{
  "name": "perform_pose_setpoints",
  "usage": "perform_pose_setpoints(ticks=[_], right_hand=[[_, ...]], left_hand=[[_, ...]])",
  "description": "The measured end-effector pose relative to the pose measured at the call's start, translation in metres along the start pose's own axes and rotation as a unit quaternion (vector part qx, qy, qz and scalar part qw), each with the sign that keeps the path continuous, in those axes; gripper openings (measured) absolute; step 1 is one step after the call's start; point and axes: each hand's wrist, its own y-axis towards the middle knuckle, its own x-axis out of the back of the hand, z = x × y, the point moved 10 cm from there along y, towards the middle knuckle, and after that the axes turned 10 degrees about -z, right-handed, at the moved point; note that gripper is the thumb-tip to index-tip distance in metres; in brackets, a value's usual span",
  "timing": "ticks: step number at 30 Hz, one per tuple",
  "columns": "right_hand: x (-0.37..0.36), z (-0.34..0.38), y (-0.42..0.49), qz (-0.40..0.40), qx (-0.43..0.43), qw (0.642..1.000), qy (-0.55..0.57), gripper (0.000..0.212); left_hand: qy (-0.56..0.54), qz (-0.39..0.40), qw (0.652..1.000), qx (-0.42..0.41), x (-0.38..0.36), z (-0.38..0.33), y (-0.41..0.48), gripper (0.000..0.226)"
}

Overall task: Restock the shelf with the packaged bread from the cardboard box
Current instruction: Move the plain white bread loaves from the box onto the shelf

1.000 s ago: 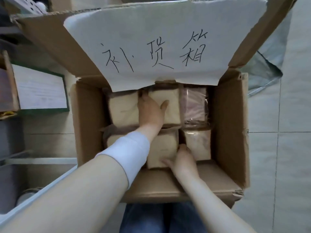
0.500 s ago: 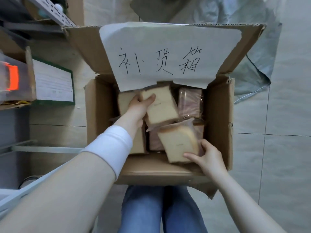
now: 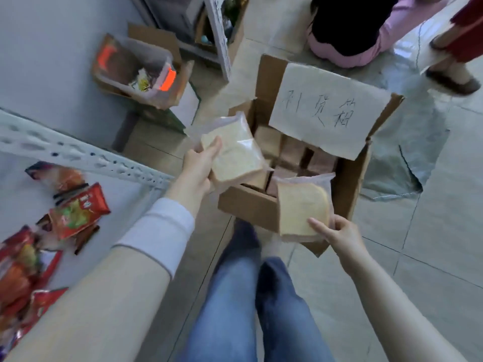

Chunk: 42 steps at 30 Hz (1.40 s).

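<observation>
a white paper point(image 3: 324, 112) is sitting on the open flap of the cardboard box point(image 3: 248, 207). three big chinese signs are running across it in a row, written by hand in dark pen. they are reading 补货箱, a bit blurry. the red snack bags point(image 3: 78, 214) on the shelf point(image 3: 122, 194) are showing print too blurry to read.

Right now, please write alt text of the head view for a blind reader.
A person holds two packs of sliced bread over an open cardboard box: one pack in the left hand, the other pack in the right hand. The box holds more bread, and a white shelf with red snack bags is at the left.
</observation>
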Motion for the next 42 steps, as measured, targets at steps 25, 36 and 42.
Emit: perform_pose_setpoints(ticks=[25,36,42], right_hand=[[-0.391,0.283,-0.575,0.310,0.446,0.836,-0.080,0.016],[-0.633,0.337,-0.626,0.383,0.458,0.798,-0.080,0.049],[-0.685,0.367,-0.621,0.318,0.546,0.769,-0.099,0.031]], left_hand=[[-0.249,-0.279,0.831,-0.411,0.749,-0.234,-0.283,0.011],[-0.252,-0.414,0.773,-0.410,0.866,-0.267,-0.191,0.023],[-0.161,-0.487,0.748,-0.422,0.885,-0.282,-0.167,0.031]])
